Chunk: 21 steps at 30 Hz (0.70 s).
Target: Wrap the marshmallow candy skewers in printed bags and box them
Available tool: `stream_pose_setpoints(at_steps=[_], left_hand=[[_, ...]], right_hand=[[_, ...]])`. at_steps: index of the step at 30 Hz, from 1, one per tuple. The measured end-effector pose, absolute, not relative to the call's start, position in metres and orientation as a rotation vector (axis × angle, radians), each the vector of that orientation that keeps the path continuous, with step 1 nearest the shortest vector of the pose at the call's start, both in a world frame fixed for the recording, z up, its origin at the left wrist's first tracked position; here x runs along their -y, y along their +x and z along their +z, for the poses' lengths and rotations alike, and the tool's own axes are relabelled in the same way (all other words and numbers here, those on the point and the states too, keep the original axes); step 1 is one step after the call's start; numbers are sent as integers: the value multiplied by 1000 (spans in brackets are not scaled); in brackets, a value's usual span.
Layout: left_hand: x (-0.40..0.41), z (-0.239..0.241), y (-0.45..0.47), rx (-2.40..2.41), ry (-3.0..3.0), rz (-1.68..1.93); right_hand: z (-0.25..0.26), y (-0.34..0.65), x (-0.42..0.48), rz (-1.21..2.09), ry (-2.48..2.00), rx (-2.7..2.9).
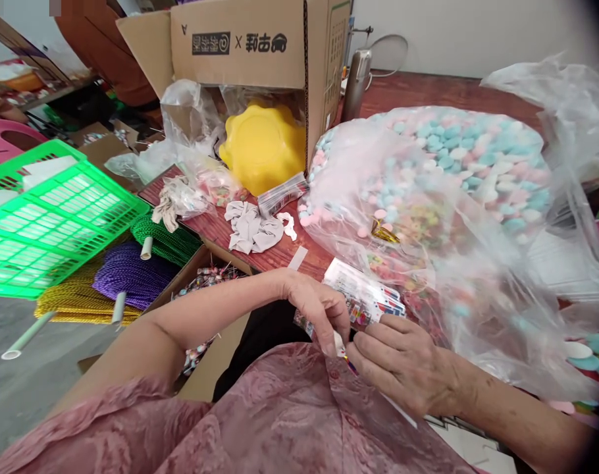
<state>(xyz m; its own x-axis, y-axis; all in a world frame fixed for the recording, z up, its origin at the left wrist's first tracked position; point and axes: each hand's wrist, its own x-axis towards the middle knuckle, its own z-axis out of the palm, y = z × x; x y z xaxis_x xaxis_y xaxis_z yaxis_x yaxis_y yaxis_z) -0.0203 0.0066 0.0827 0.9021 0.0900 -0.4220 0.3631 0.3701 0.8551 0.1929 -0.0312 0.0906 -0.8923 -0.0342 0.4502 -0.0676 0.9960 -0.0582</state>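
Note:
My left hand [316,306] is closed around a small printed packet [304,322], only partly visible past the fingers. A white covering wraps the tip of its thumb. Close against it, my right hand [403,362] has its fingers curled in a pinch, and what they hold is hidden. A thin, shiny multicoloured strip [350,365] shows between the two hands. Just beyond the hands, a stack of printed plastic wrappers [359,286] lies at the table edge. Below my left forearm, a cardboard box contains many small wrapped pieces [205,280] with sticks.
Large clear bags of pastel candies [447,151] cover the right of the table [403,89]. Behind stand a cardboard carton [260,59], a yellow scalloped container [262,145] and a steel flask [357,82]. A green basket [57,217] and twisted cord bundles [131,273] are at left.

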Motion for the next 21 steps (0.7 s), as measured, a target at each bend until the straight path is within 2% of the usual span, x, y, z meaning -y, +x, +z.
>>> stream_pose_setpoints(at_steps=[4,6,8,10,12,15,17,19,21], left_hand=[[-4,117,-27,-805,2145,-381],[14,140,-22,-1192,2688,-142],[36,148,-14,-1429,2996,167],[53,136,-6,-1481,3092,491],[58,107,-1,-1400,2991,756],[45,63,-4,-1293,2449,936],[33,51,-14,-1167,1934,996],[25,55,-27,-1056,1552,1032],[27,66,-40,-1017,1434,1050]], right_hand=[[85,186,30,-148,-72,2833],[81,184,14,-221,-237,2797],[83,185,-8,-145,-488,2664],[91,185,-22,165,-753,2414],[99,179,-20,683,-932,2034],[99,154,11,1556,-941,1388],[89,132,34,2031,-855,1120],[76,114,45,2204,-857,1091],[64,102,42,2081,-886,1241]])
